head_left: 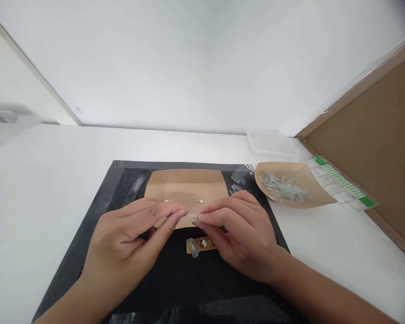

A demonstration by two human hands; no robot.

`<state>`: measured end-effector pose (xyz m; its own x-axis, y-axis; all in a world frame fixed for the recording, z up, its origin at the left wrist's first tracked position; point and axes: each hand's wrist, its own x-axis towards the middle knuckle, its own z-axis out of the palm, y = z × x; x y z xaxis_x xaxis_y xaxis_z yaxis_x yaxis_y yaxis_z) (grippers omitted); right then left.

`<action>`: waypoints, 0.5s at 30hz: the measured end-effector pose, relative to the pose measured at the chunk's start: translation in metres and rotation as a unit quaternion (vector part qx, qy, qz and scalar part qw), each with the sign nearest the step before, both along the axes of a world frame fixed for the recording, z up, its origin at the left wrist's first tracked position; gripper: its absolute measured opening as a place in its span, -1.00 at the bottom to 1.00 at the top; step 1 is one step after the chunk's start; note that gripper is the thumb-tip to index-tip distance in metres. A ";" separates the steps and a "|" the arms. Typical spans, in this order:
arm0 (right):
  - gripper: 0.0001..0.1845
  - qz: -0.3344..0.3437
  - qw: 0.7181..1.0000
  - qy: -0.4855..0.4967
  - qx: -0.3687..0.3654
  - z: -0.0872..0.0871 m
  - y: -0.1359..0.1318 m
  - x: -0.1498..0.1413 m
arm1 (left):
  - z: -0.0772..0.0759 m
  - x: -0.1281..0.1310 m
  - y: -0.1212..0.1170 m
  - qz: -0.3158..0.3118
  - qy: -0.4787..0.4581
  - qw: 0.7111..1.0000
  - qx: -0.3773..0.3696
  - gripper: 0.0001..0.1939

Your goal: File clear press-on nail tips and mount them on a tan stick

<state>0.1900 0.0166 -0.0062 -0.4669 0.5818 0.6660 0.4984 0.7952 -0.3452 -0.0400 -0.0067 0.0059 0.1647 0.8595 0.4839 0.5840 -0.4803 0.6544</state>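
Note:
My right hand (pixel 238 229) pinches a small clear false nail tip (pixel 193 220) between thumb and fingers. Close by on its left, my left hand (pixel 131 238) has thumb and index finger pressed together; what lies between them, if anything, is too small to make out. Both hands are above the near edge of a brown paper sheet (pixel 185 177) strewn with small white scraps. Just below the fingertips, a gold-brown strip (pixel 207 248) lies on the black mat, partly covered by my right hand. Another clear nail tip (pixel 193 248) lies across its left end.
At the right, a brown paper holder (pixel 280 167) contains many clear nail tips (pixel 285 188). Beside it lies a clear sheet with a green printed band (pixel 344 182). A translucent tray (pixel 272 143) stands behind. The black mat (pixel 175 288) covers the white table; a cardboard panel (pixel 367 117) borders the right.

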 end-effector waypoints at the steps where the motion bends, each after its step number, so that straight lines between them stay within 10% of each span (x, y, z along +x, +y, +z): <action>1: -0.84 -0.004 1.000 0.004 -0.004 0.000 0.000 0.000 | -0.001 -0.001 0.000 0.015 0.011 1.000 0.006 -0.84; 15: -0.77 -0.041 0.997 0.027 -0.058 -0.001 0.004 0.005 | -0.016 -0.009 0.007 0.084 0.081 0.992 0.050 -0.87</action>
<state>0.1948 0.0202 -0.0072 -0.3805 0.6907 0.6149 0.5384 0.7061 -0.4599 -0.0494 0.0001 -0.0100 0.1065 0.8303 0.5470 0.7548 -0.4257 0.4991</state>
